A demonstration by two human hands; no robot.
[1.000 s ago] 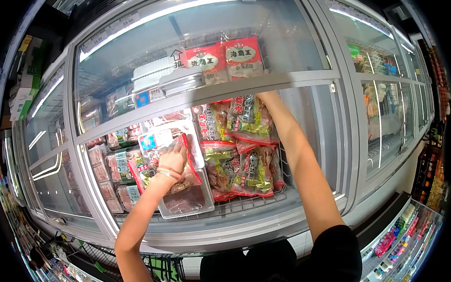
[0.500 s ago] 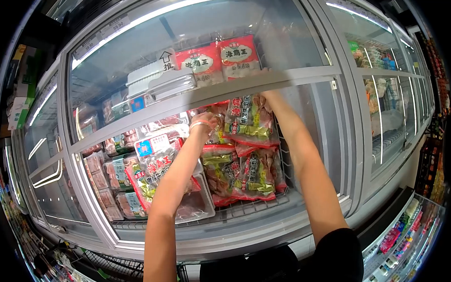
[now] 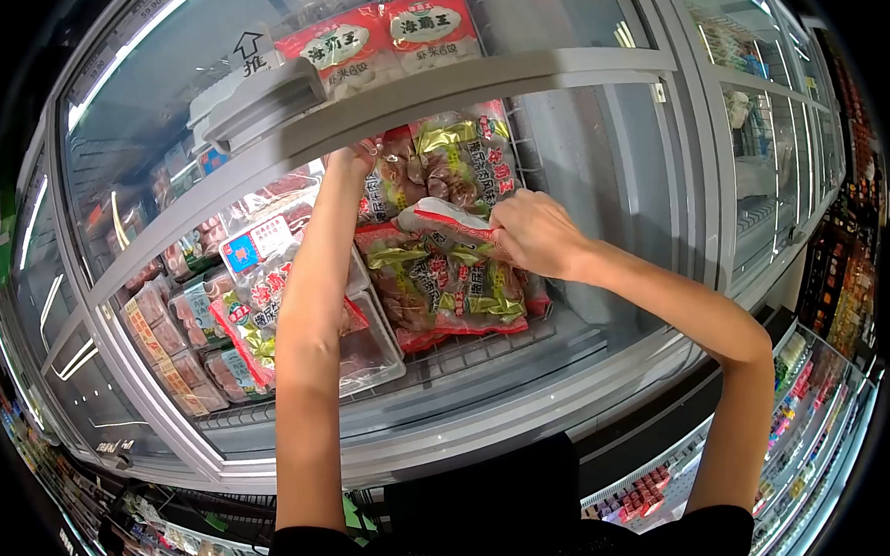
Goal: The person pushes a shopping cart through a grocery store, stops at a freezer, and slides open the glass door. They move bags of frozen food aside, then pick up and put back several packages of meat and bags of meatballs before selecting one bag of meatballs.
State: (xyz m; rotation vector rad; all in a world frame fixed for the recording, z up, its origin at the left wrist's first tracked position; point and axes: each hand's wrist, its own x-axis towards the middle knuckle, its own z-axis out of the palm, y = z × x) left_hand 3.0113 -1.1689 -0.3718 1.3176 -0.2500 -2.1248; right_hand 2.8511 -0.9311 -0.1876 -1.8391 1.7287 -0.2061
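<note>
Inside a chest freezer lie several clear plastic bags of frozen food with red edges and gold-green labels. My right hand (image 3: 540,232) is closed on the top edge of a front bag (image 3: 455,273), whose red-and-white rim is lifted and folded. At the left side of a back bag (image 3: 395,173) is my left hand (image 3: 359,157), close under the sliding lid's frame; its fingers are partly hidden. Beside it, another back bag (image 3: 464,161) lies flat. Under my left forearm, a similar bag (image 3: 253,315) rests tilted on a clear-lidded tray (image 3: 369,344).
A glass lid with a grey frame (image 3: 422,86) crosses above the back part. Red dumpling bags (image 3: 434,28) show through it. Packed meat trays (image 3: 204,309) fill the left side. A wire basket (image 3: 452,371) surrounds the bags. Shelves of goods (image 3: 803,418) stand at the right.
My right hand has come from the back right toward me and grips a front bag's rim. My left hand has shifted left and farther back. The view has moved too.
</note>
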